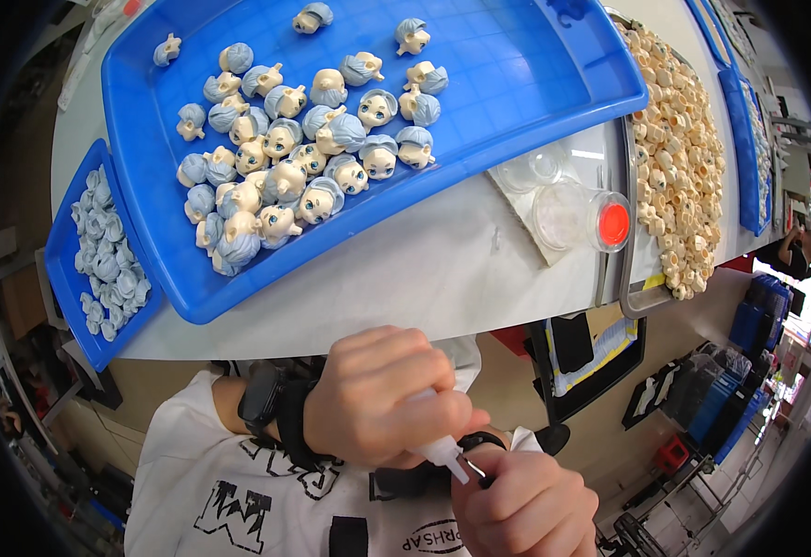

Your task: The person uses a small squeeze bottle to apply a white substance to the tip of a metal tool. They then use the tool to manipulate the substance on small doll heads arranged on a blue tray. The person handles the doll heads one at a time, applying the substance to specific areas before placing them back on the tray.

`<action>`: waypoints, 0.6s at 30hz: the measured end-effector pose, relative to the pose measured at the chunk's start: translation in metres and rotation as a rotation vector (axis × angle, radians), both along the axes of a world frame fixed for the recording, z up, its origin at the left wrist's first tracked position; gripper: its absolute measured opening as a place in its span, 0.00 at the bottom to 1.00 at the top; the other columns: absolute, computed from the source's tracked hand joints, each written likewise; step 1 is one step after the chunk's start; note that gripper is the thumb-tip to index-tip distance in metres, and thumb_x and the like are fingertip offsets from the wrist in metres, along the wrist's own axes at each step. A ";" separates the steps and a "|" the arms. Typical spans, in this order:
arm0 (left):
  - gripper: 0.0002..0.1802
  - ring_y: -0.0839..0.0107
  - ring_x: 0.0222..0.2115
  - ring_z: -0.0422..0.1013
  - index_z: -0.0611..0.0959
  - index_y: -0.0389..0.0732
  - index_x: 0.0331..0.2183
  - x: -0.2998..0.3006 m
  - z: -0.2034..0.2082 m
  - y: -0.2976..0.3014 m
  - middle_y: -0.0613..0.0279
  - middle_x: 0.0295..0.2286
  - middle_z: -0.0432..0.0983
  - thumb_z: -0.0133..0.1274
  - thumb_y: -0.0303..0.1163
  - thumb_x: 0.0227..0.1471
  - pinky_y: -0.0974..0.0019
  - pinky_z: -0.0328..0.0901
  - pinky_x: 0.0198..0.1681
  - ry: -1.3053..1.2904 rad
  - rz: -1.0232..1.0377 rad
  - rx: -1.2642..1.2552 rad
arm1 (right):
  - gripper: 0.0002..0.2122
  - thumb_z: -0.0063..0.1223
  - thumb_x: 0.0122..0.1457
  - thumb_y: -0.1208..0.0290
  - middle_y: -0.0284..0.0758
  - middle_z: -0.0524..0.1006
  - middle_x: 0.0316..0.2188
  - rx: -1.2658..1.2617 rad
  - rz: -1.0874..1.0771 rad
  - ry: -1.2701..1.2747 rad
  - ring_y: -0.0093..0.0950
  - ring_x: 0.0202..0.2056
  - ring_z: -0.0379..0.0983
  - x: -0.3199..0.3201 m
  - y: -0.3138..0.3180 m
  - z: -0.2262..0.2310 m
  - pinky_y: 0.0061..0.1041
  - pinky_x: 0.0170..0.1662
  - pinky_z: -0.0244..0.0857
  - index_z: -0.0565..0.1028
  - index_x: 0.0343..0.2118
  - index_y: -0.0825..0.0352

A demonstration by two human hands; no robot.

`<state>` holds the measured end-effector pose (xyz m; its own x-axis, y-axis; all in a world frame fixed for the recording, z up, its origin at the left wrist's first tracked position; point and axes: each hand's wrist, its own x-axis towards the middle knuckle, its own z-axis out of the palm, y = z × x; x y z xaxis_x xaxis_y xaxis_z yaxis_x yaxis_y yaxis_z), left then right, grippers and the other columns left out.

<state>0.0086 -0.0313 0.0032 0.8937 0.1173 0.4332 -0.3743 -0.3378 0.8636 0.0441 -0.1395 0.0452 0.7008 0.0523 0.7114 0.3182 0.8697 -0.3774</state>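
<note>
In front of my chest, my left hand (pixel 389 399) is closed around a small white squeeze bottle, most of it hidden by the fingers. Its tapered white nozzle (pixel 445 455) sticks out, slanting down toward my right hand (pixel 526 509). That hand is closed on a thin metal-tipped tool (pixel 471 466) with a dark part, whose tip is beside the nozzle; whether they touch I cannot tell. Beyond my hands, a large blue tray (pixel 507 70) bears many doll heads (pixel 280 139) with pale blue hair and painted eyes.
A smaller blue tray (pixel 57 265) at the left holds pale blue hair pieces (pixel 108 260). Right of the big tray stand see-through plastic cups, including a jar with a red disc (pixel 613 223). A metal tray (pixel 630 269) of cream-coloured head parts (pixel 679 158) lies farther right on the white table (pixel 405 297).
</note>
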 end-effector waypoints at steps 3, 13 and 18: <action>0.14 0.70 0.15 0.61 0.73 0.45 0.20 0.000 0.001 0.003 0.69 0.17 0.63 0.65 0.34 0.40 0.69 0.54 0.16 0.006 0.012 0.051 | 0.20 0.42 0.67 0.60 0.23 0.57 0.08 0.036 -0.015 0.119 0.14 0.07 0.49 0.004 0.006 0.002 0.18 0.10 0.40 0.59 0.16 0.58; 0.15 0.73 0.16 0.62 0.72 0.47 0.20 0.002 -0.006 0.001 0.72 0.17 0.62 0.65 0.34 0.37 0.71 0.55 0.16 -0.073 0.155 0.254 | 0.19 0.33 0.68 0.57 0.26 0.53 0.05 -0.007 0.205 0.583 0.17 0.05 0.40 0.010 -0.021 0.002 0.20 0.06 0.34 0.53 0.19 0.58; 0.16 0.71 0.17 0.63 0.72 0.48 0.21 0.004 -0.005 0.003 0.72 0.17 0.63 0.66 0.34 0.35 0.71 0.57 0.18 -0.102 0.181 0.287 | 0.19 0.31 0.68 0.55 0.24 0.53 0.07 -0.007 0.285 0.645 0.15 0.05 0.40 0.016 -0.008 0.002 0.18 0.06 0.33 0.52 0.20 0.57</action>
